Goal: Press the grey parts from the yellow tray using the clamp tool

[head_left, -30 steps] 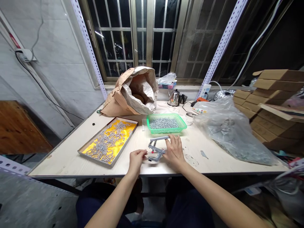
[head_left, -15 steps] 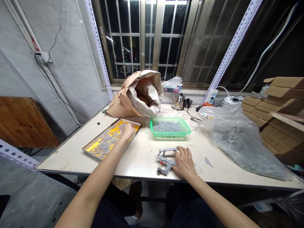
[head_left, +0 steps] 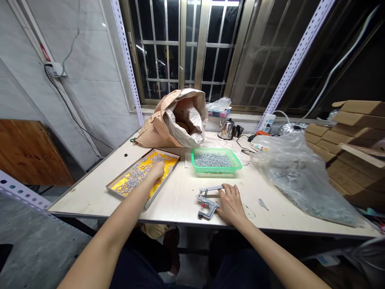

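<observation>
On the head cam, my right hand (head_left: 231, 202) has its fingers curled around the back end of a gray plier-type tool (head_left: 212, 207) near the front edge of the counter (head_left: 177, 204), C-shaped mouth facing left with a red bit (head_left: 203, 205) in it, and the long top bar (head_left: 212, 188) apart from the lower part. My left hand (head_left: 159, 169) is down in the shallow tray (head_left: 156, 192) over on the left, which has a yellow lining (head_left: 169, 161) and a messy spread of little metal pieces (head_left: 134, 179). Those fingers are turned away from me, so honestly can't tell if they're pinching anything. Beyond the tool there's a green basket (head_left: 216, 169) loaded with small metal bits (head_left: 212, 159). Behind the tray a big paper bag (head_left: 158, 126) lies mouth open, and a clear plastic bag (head_left: 294, 172) slumps on the right beside stacked cardboard boxes (head_left: 351, 168).
</observation>
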A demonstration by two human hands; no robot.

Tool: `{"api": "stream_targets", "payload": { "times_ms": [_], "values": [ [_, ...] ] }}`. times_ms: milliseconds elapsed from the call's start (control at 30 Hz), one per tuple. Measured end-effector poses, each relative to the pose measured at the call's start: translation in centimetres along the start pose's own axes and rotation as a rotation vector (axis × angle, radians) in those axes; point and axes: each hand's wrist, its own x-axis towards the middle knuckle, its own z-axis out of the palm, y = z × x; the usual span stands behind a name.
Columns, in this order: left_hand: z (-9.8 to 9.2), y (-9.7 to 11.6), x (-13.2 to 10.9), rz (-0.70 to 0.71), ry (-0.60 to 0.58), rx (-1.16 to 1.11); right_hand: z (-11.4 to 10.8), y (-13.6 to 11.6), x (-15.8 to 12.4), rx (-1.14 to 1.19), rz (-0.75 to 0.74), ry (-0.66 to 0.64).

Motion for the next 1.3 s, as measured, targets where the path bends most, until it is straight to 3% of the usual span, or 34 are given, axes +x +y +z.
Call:
{"api": "stream_targets", "payload": {
  "times_ms": [133,200,333,467,567,733,933,1167,1233,1300],
  "values": [
    [-0.6,1.2,-2.9,0.038,0.058,-0.042,-0.3,0.0,0.1,-0.001,0.005,0.005],
    [0.3,2.4,-5.7,0.072,0.032,-0.223,-0.2,-0.2,0.2,-0.008,0.011,0.024],
    [4.4,5.2,-12.3,0.092,-0.14,-0.874,-0.1,-0.7,0.3,-0.037,0.013,0.062],
    [8.0,6.5,-16.2,0.019,-0.216,-1.053,-0.2,-1.2,0.4,-0.042,0.001,0.108],
    [8.8,6.6,-16.8,0.027,-0.23,-1.031,-0.2,-1.4,0.4,-0.039,-0.004,0.129],
    [8.0,6.6,-16.7,0.156,-0.237,-0.824,-0.2,-1.5,0.3,-0.03,0.012,0.121],
    [6.9,7.0,-16.6,0.212,-0.375,-0.681,-0.3,-1.8,0.0,-0.015,0.016,0.119],
    [7.2,6.7,-16.7,0.127,-0.413,-0.781,0.2,-1.5,0.0,-0.006,-0.052,0.194],
    [7.6,6.2,-16.7,0.108,-0.41,-0.85,0.4,-1.3,0.1,0.0,-0.094,0.18],
    [7.8,5.6,-16.7,0.086,-0.327,-0.937,0.6,-1.0,0.5,-0.007,-0.117,0.092]
  ]
}}
